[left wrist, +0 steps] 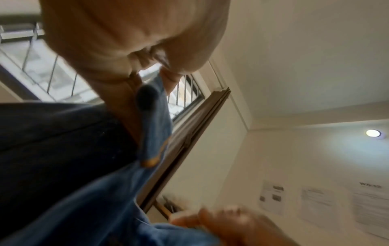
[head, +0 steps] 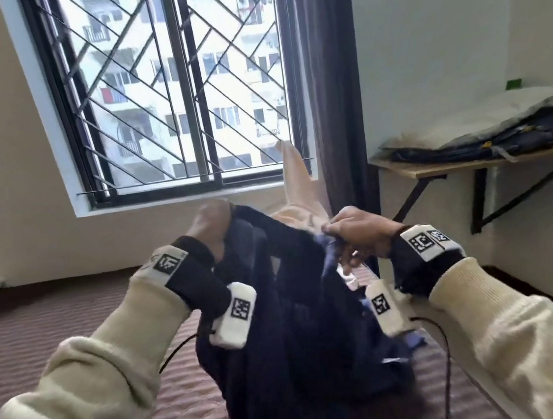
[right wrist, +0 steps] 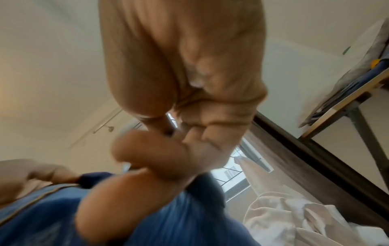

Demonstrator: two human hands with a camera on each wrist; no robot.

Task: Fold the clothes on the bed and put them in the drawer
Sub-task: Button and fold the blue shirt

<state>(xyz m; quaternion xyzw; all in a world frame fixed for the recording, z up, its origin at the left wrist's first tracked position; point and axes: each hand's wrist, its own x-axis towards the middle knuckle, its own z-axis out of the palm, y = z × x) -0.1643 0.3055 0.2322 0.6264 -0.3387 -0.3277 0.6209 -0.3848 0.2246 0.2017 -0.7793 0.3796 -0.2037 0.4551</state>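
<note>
A dark blue pair of jeans (head: 292,328) hangs lifted above the bed (head: 57,320), its lower part bunched on the cover. My left hand (head: 213,223) grips its top edge on the left. My right hand (head: 353,231) pinches the top edge on the right, fingers curled. In the left wrist view my left hand (left wrist: 151,63) pinches the blue denim (left wrist: 84,199) by a belt loop. The right wrist view shows my right hand (right wrist: 179,133) curled over the denim (right wrist: 52,216). A beige garment (head: 296,186) lies behind the jeans, partly hidden.
The bed has a maroon quilted cover. A cream cloth (right wrist: 294,219) lies crumpled by the curtain (head: 329,82). A barred window (head: 178,82) faces me. At the right, a wall shelf (head: 469,161) carries a dark backpack (head: 501,139) and a pillow.
</note>
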